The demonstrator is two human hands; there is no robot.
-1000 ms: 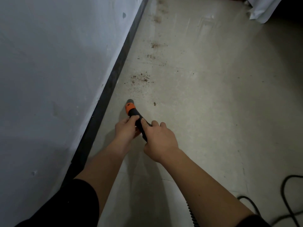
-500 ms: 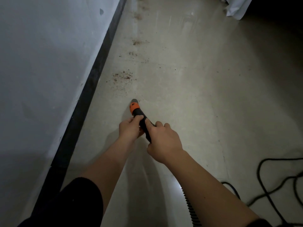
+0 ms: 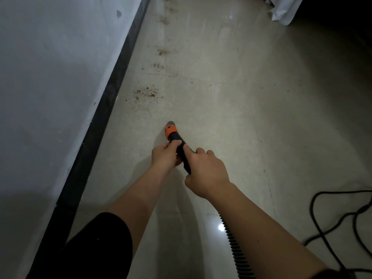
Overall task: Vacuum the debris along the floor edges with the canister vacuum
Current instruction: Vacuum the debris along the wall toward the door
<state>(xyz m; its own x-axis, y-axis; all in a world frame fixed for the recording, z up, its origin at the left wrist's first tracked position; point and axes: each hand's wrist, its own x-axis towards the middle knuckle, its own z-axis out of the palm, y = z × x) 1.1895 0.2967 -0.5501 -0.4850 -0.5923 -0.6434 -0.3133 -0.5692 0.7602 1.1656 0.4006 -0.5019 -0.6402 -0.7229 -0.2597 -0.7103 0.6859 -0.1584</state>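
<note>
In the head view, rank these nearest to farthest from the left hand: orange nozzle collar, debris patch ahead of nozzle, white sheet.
1. Orange nozzle collar, just beyond left hand.
2. Debris patch, farther ahead.
3. White sheet, far top right.

Dim, grainy; glare spot on floor [image 3: 221, 226], right corner near black, wide-angle bend at edges, slight blur.

Open floor [image 3: 231, 101] ahead; wall [image 3: 50, 77] bounds left, cord [image 3: 326, 228] lies right.
</note>
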